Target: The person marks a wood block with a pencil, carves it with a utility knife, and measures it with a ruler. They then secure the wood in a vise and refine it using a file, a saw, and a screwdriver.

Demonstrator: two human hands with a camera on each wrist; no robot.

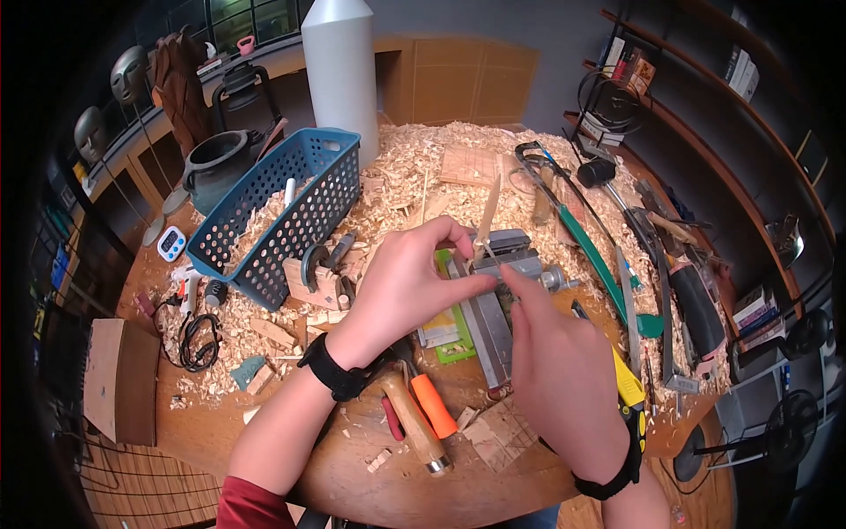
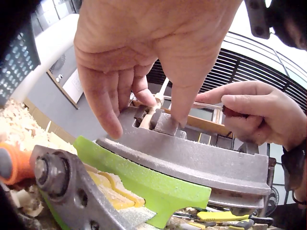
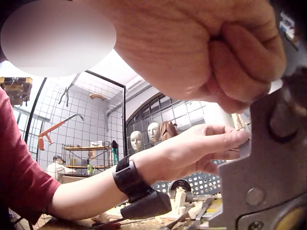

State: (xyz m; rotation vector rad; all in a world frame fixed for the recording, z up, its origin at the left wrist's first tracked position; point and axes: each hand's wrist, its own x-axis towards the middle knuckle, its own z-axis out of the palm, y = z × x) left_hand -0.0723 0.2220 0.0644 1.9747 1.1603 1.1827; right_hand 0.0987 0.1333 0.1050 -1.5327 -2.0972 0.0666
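Two hands [image 1: 401, 278] [image 1: 568, 379], thin tool [image 2: 209, 105], wood [image 1: 490, 210] in vise [image 2: 192, 158]

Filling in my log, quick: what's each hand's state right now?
Left hand: at the carved wood; whether it grips cannot be told.
Right hand: closed, holding a slim tool.

1. My left hand [image 1: 397, 273]: out front, back up, thumb [image 1: 467, 287] fairly straight, index bent; the two form a C.
2. My left middle and ring fingers reach forward, loosely bent.
3. My right hand [image 1: 564, 370]: in a grip, index [image 2: 235, 91] straighter and aimed at my left thumb, other fingers curled in.
4. Hands near each other, right one closer to my body.
5. Left forearm [image 1: 282, 436] bare, from lower left; dark red sleeve [image 1: 251, 505] behind it.
6. Right forearm [image 1: 639, 509] from lower right; bare where visible.
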